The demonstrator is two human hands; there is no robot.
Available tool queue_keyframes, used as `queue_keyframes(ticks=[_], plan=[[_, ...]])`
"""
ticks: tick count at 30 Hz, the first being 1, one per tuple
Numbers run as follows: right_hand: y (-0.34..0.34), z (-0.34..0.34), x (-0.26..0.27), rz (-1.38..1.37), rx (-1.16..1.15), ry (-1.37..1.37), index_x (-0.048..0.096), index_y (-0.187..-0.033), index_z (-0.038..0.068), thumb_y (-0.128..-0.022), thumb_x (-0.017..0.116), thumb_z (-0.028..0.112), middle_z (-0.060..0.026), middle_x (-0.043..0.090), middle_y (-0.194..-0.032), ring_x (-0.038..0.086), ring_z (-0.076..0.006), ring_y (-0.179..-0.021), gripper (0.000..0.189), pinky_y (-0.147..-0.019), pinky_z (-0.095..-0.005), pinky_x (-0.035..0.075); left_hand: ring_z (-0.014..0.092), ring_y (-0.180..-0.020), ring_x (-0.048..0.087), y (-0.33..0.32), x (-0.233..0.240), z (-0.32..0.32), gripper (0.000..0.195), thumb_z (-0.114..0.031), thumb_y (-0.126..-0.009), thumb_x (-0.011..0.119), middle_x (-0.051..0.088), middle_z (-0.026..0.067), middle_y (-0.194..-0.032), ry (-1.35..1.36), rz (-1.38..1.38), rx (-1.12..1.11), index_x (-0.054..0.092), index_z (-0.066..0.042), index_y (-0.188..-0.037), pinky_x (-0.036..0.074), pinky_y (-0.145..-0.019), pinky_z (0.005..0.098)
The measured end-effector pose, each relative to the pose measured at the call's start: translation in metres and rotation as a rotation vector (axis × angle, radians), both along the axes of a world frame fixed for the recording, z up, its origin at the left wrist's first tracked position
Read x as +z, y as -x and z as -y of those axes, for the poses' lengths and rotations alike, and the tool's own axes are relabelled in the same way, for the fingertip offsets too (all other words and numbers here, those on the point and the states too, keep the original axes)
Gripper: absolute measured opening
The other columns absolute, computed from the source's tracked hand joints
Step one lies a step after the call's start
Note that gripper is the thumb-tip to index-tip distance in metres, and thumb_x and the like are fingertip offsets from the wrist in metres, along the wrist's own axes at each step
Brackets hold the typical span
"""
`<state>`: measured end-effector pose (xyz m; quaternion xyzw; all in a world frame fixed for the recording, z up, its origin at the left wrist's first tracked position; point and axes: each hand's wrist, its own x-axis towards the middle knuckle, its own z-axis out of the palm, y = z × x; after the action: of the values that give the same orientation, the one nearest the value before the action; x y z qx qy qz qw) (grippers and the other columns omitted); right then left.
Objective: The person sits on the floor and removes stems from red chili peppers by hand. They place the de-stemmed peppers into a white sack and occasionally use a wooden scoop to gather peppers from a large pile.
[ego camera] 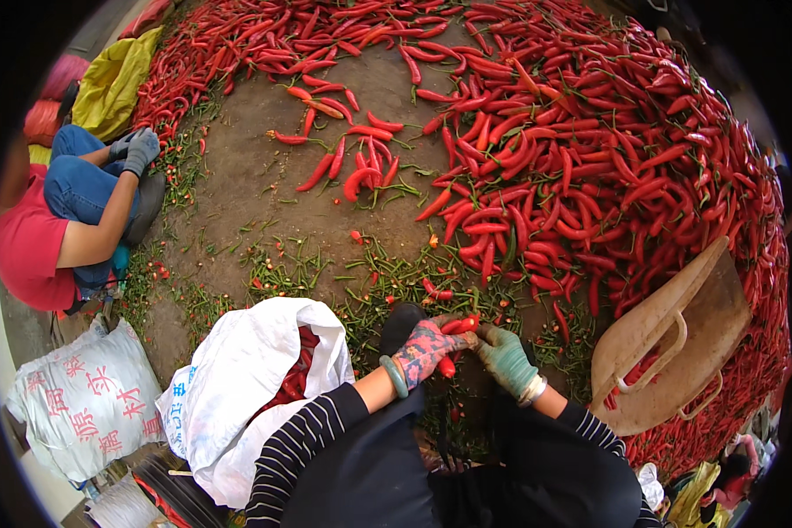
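My left hand (429,350), in a floral-patterned glove, is closed around several red chili peppers (461,325). One pepper's rounded end pokes out below its fingers. My right hand (506,360), in a green knit glove, meets the left at the peppers' right end, its fingers bent inward. Whatever lies between its fingertips is hidden. Both hands are above a litter of green chili stems (363,303) on the ground, between my knees. Left of my left forearm, a white woven sack (257,350) gapes, with red chilies (297,373) inside.
A large heap of red chilies (567,165) curves around the front and right. A tan scoop (666,356) with handles leans on it. At left are a filled white sack (89,402) bearing writing and a seated person (72,224) in grey gloves, beside a yellow sack (115,82).
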<state>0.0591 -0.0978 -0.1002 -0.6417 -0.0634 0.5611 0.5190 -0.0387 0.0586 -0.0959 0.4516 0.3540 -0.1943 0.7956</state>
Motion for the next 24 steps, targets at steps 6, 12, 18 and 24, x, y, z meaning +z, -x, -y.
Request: queue_keyframes(ticks=[6,12,18,24], plan=[[-0.027,-0.006,0.009,0.341,0.080,0.105,0.065,-0.101,0.000,-0.090,0.058,0.022,-0.0093,0.065,-0.086,0.060,-0.0159,-0.079,0.026,-0.073,-0.0285,0.047,0.008,-0.075,0.057,0.001,0.005,-0.002,0.036,-0.023,-0.076,0.078,0.064,0.0028,-0.083,-0.063,-0.019,0.041,0.062,0.001,-0.097,0.046,-0.066,0.0233],[-0.012,-0.019,0.003,0.798,0.361,0.168,0.063,-0.082,0.000,-0.089,0.055,0.026,-0.0164,0.064,-0.076,0.061,-0.0307,-0.068,0.028,-0.063,-0.0390,0.048,0.008,-0.067,0.055,-0.003,0.010,0.004,0.037,-0.024,-0.072,0.080,0.063,0.0030,-0.075,-0.273,-0.078,-0.290,0.063,0.001,-0.092,0.045,-0.062,0.0256],[-0.010,-0.030,-0.017,-0.179,-0.080,0.247,0.063,-0.080,-0.002,-0.090,0.051,0.025,-0.0125,0.064,-0.071,0.061,-0.0195,-0.064,0.032,-0.060,-0.0345,0.050,0.019,-0.088,0.067,0.005,0.015,0.010,0.036,-0.020,-0.077,0.069,0.070,0.0046,-0.094,-0.655,0.322,-0.552,0.062,-0.009,-0.110,0.052,-0.075,0.0276],[-0.023,-0.060,-0.042,1.524,0.840,0.328,0.063,-0.086,0.010,-0.080,0.056,0.022,-0.0071,0.060,-0.079,0.063,-0.0227,-0.071,0.015,-0.060,-0.0395,0.047,0.016,-0.091,0.065,0.023,0.014,-0.004,0.043,-0.021,-0.077,0.072,0.068,0.0056,-0.101,-0.299,-0.002,-0.325,0.060,-0.005,-0.114,0.050,-0.081,0.0269]])
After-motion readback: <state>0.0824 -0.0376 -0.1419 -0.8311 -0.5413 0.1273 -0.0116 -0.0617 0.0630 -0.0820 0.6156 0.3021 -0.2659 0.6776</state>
